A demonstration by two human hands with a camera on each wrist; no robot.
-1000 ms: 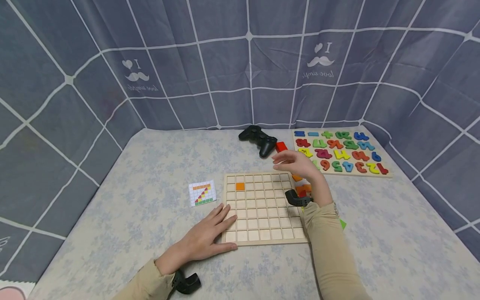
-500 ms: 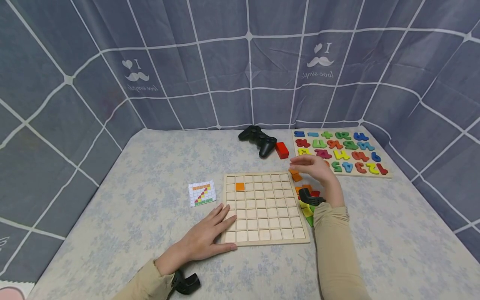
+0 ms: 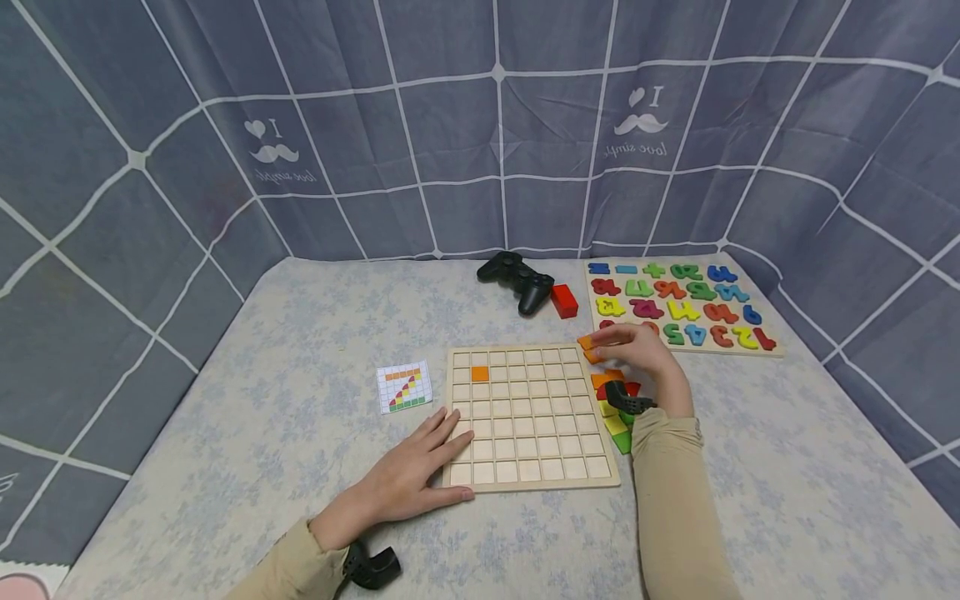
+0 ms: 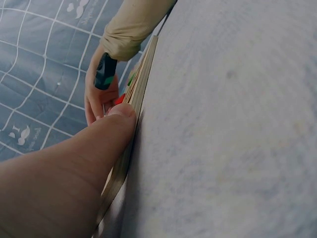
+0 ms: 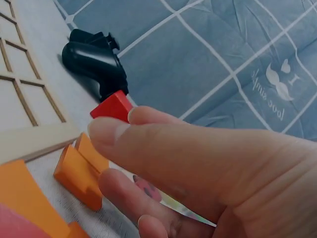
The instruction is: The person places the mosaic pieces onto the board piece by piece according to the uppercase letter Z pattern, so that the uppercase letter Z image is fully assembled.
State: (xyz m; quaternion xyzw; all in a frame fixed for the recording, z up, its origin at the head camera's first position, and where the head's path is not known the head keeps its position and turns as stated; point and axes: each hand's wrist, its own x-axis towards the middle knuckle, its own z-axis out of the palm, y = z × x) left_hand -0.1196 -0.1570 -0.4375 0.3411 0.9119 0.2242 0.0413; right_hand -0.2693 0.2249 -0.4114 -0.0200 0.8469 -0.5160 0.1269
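Note:
My left hand (image 3: 408,467) rests with straight fingers on the left edge of a wooden grid board (image 3: 525,427); in the left wrist view its thumb (image 4: 121,111) lies at the board's rim. One orange square tile (image 3: 480,373) sits in a cell near the board's upper left. Beyond the top right corner, my right hand (image 3: 637,348) hovers over a pair of loose orange tiles (image 5: 79,176). Its thumb and fingers are apart around them, and no grip shows. Under the right wrist lies a pile of orange, red, yellow and green tiles (image 3: 615,423), partly hidden.
Left of the board lies a pattern card (image 3: 405,386) with coloured cells. At the back are a black game controller (image 3: 517,283) and a red block (image 3: 564,302). A number puzzle board (image 3: 750,352) stands behind the right hand. A grid-patterned curtain (image 3: 465,125) encloses the table.
My right hand has moved right and nearer, from above the board's top right corner to the loose orange tiles, uncovering the red block. The left hand stays put.

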